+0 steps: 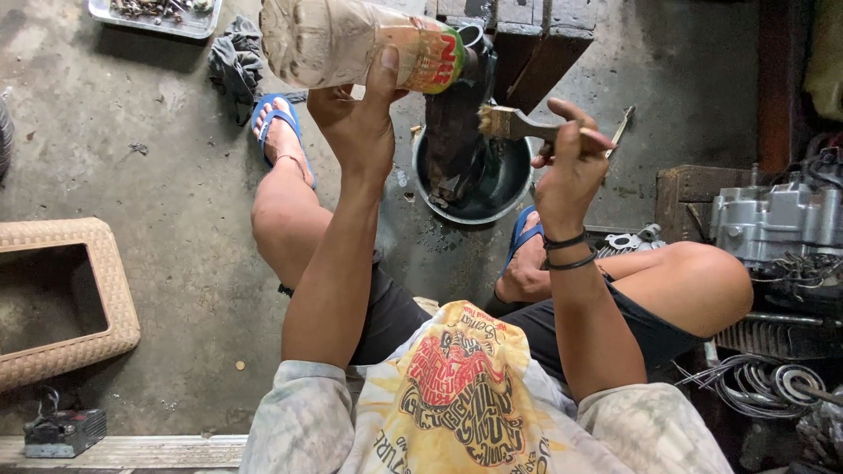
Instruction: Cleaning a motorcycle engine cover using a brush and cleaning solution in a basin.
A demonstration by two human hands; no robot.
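Head view, looking down over a seated person's knees to a concrete floor (158, 202). The left hand (360, 123) is closed around the lower body of a cloudy plastic bottle (342, 39), thumb pressed against its coloured label, and holds it tipped on its side with the mouth pointing toward the right hand. The right hand (566, 171) is wrapped around the handle of a flat paintbrush (527, 125), whose worn bristles point back toward the bottle's mouth and hang just above a dark engine part (457, 145). That part stands upright in a round black basin (479, 189) of dark liquid, directly below and between the two hands and between the sandalled feet. Beyond the left hand lie a crumpled grey rag (233, 61) and a metal tray (154, 16) of small hardware; to the outside of the left arm sits a woven wicker frame (61, 298). To the outside of the right arm stands a grey engine casing (777, 224), with coiled wire below it. Risks, as judged: the bottle is tilted steeply, so a surge of its contents could overshoot the brush and basin and wet the floor or feet; the upright part looks loosely propped, and firm brushing could topple it and splash the liquid.
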